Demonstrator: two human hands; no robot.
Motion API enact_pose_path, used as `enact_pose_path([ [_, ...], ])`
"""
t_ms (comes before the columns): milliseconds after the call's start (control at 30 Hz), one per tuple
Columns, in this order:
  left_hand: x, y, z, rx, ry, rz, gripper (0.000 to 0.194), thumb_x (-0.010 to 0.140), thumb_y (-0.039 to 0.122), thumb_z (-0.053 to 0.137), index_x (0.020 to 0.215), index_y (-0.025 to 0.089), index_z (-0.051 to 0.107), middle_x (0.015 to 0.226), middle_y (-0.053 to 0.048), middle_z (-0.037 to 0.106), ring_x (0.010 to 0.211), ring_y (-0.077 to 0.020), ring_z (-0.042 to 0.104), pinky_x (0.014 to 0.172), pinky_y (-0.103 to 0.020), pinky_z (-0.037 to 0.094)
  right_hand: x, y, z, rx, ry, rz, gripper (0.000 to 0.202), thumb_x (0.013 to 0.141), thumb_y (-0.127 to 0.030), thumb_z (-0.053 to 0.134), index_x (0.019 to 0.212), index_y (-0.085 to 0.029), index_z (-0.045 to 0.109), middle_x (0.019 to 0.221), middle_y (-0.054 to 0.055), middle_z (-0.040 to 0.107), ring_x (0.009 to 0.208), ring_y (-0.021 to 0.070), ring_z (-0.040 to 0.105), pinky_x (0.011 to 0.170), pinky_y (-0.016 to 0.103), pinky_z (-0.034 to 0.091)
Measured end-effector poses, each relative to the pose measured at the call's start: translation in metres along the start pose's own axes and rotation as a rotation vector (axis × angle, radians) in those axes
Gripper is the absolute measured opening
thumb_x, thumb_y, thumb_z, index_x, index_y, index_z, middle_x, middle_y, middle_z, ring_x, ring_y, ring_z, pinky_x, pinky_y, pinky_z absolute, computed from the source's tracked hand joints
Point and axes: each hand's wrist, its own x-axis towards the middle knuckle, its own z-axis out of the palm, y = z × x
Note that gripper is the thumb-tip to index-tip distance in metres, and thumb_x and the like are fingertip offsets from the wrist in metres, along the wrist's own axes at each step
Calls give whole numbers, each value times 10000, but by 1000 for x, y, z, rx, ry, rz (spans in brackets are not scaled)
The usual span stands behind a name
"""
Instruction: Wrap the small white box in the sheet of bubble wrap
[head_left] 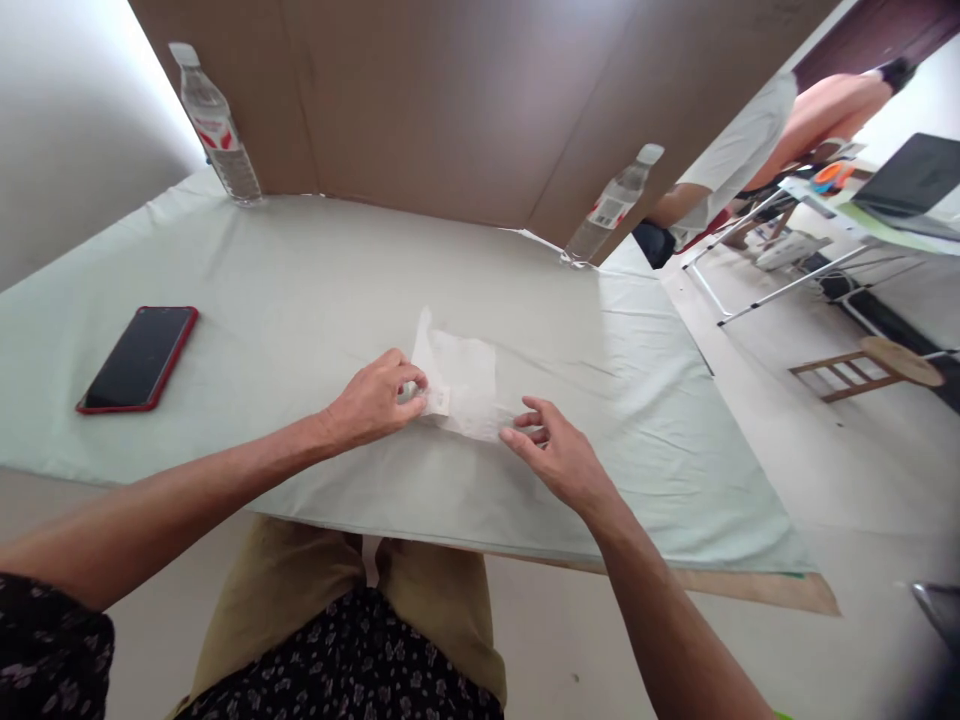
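A thin, translucent white sheet [471, 375] lies creased on the pale green tablecloth, one corner standing up at its upper left. On its lower left part rests a small whitish item with faint print [438, 401]. My left hand [379, 398] is at that item's left side, thumb and index finger pinched on its edge. To the right of the sheet, my right hand [553, 450] hovers with fingers apart and holds nothing; its thumb tip is near the sheet's lower right corner.
A phone in a red case [139, 360] lies at the left. Two water bottles [219, 135] [611, 207] stand against an upright cardboard panel [435, 100]. Beyond the table at the right are another person [750, 140], a desk with a laptop [911, 180] and a wooden stool [900, 362].
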Motion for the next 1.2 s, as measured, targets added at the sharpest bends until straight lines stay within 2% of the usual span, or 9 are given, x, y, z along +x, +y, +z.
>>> enact_pose_path([
  [67,-3,-2,8,54,34,89,208,813,256,562,951,161,686,1034,-88,609,726,-136,560,678,-288,506,5,-2,6,39,-57,55,646,830,-566,623,1340,-188,503,995,99,727,753,223,692,708,380,535],
  [133,-7,-1,14,76,39,123,246,818,212,551,1022,149,673,1005,-79,613,706,-129,557,698,-289,506,14,-8,16,87,-55,50,709,825,-575,626,1391,-183,460,951,93,717,750,228,692,690,370,530],
  [300,-16,10,20,171,33,73,279,839,237,570,1090,161,667,997,-76,590,730,-149,574,727,-310,509,33,-17,40,224,-18,71,861,778,-552,675,1464,-136,362,953,114,692,649,211,641,599,358,511],
  [500,-14,17,18,308,2,53,229,846,265,573,1014,179,702,1001,-85,556,799,-185,563,679,-300,478,34,-30,51,325,80,-33,759,776,-344,628,1459,-144,366,716,-25,614,641,177,558,671,345,487],
  [667,-9,19,17,294,-51,-2,262,833,285,579,1037,184,709,1009,-93,554,771,-194,565,662,-312,459,39,-49,53,354,93,-50,752,773,-322,593,1461,-114,371,625,-75,496,627,161,517,662,326,465],
  [767,-8,20,16,278,-99,-42,286,839,292,561,1061,180,702,942,-88,573,756,-208,576,670,-325,456,41,-56,55,398,78,-52,770,765,-328,598,1464,-99,371,661,-58,533,650,159,532,658,318,466],
  [933,-5,20,14,230,-139,-14,268,819,256,545,1016,167,701,848,-74,574,749,-213,576,692,-329,456,39,-65,60,427,64,-44,759,778,-339,596,1462,-84,389,741,-14,610,680,161,576,682,323,487],
  [1100,-3,14,16,142,-107,24,216,793,249,546,927,162,690,794,-51,569,703,-188,542,661,-314,431,28,-68,60,407,-4,-47,715,824,-368,580,1457,-93,395,946,80,710,743,180,637,697,333,515],
  [1200,-5,8,18,21,-52,19,204,767,265,573,923,167,662,746,-15,557,700,-175,528,654,-302,422,14,-67,55,319,-69,-159,620,874,-295,525,1459,-137,396,1135,119,712,772,179,646,721,348,528],
])
